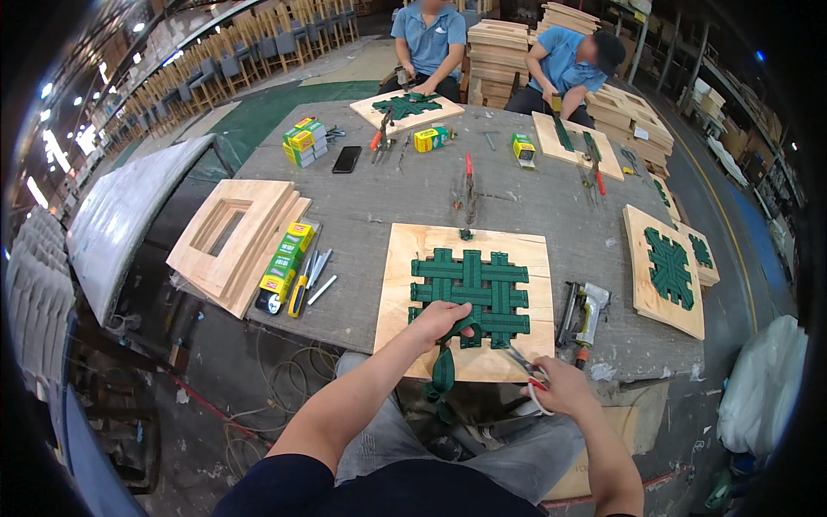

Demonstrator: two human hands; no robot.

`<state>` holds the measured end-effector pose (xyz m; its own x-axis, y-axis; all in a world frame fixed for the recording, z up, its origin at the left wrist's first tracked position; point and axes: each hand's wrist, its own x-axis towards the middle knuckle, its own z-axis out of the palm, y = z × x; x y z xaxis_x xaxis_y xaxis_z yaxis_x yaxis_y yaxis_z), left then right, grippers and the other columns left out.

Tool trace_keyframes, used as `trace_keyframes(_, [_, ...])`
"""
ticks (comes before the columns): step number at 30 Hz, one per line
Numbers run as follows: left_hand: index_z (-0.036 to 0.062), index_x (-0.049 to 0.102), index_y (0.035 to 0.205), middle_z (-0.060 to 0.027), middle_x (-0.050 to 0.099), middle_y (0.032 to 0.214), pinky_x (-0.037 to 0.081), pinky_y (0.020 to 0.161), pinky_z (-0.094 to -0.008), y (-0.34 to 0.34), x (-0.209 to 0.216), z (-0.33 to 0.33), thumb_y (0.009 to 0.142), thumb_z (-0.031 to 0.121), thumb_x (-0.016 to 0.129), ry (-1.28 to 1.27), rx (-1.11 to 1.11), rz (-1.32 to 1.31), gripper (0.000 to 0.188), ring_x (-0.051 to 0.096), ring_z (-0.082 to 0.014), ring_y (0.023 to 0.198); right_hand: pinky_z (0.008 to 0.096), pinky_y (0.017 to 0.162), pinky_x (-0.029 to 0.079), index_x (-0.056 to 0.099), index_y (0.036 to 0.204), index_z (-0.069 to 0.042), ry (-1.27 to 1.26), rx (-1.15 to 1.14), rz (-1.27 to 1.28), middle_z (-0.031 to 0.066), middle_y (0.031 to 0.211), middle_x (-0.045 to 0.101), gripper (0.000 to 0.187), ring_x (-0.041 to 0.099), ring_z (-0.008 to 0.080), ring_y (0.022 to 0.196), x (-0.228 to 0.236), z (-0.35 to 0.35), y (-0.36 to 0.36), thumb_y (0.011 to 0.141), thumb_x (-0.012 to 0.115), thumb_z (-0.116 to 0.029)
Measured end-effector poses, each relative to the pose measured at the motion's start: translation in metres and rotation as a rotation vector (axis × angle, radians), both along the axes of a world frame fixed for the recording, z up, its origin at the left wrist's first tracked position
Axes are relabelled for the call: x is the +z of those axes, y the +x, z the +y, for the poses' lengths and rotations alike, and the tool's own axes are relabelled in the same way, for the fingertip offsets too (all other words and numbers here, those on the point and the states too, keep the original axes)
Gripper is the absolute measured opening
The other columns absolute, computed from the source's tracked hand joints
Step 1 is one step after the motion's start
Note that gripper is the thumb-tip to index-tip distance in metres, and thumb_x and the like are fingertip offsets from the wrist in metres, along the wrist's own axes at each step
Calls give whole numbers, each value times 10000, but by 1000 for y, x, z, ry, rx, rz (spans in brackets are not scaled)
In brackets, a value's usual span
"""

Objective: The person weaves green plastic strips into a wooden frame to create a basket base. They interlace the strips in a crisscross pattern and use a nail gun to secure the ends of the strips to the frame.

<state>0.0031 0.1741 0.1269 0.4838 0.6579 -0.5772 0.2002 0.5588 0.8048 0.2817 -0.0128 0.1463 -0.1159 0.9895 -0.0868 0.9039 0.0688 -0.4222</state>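
Webbing: should be soft, best pinched flat.
Left hand: curled, webbing held over panel.
Right hand: scissors gripped, seemingly.

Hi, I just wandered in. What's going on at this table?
On the grey table lies a pale wooden board with green straps criss-crossing its middle. The person's left hand holds a loose strap that hangs past the board's near edge. The right hand holds scissors, their blades pointing toward the crossed straps. Across the table, two people in blue shirts have similar boards in front of them.
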Motion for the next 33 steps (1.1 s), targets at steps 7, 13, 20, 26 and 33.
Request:
trace_keyframes(7, [20, 695, 1081, -65, 739, 939, 419, 489, -285, 4, 3, -15, 1049, 380, 590, 103, -32, 9, 376, 668, -113, 713, 477, 824, 530, 623, 1179, -120, 60, 339, -323, 132, 978, 672, 482, 676, 345, 978, -1, 55, -15, 854, 716, -463])
trace_keyframes(13, [9, 706, 1058, -75, 736, 848, 420, 493, -292, 3, 14, -27, 1049, 378, 589, 184, -71, 49, 387, 653, -114, 710, 479, 798, 543, 617, 1188, -141, -41, 492, -323, 113, 975, 679, 451, 685, 346, 937, -1, 88, -24, 860, 708, -437])
trace_keyframes(20, [16, 712, 1033, -60, 732, 814, 419, 487, -269, -11, 13, -33, 1052, 372, 584, 167, -39, 25, 378, 610, -102, 642, 492, 798, 548, 611, 1186, -156, -110, 504, -221, 107, 959, 679, 410, 691, 346, 935, -7, 88, -8, 883, 699, -418])
trace_keyframes(26, [28, 706, 1004, -29, 709, 788, 432, 509, -234, 7, 0, -50, 1066, 352, 566, 279, -63, -47, 358, 611, -78, 663, 489, 754, 549, 614, 1234, -179, -103, 471, -244, 131, 935, 688, 451, 700, 363, 901, 0, 96, -41, 855, 748, -382])
trace_keyframes(33, [-3, 700, 1033, -69, 730, 879, 556, 762, -316, -28, 28, -86, 1080, 305, 550, 306, 108, -166, 345, 677, -129, 780, 482, 736, 546, 608, 1216, -136, 296, -230, 246, 154, 942, 709, 403, 700, 389, 866, -39, 48, -18, 869, 744, -289])
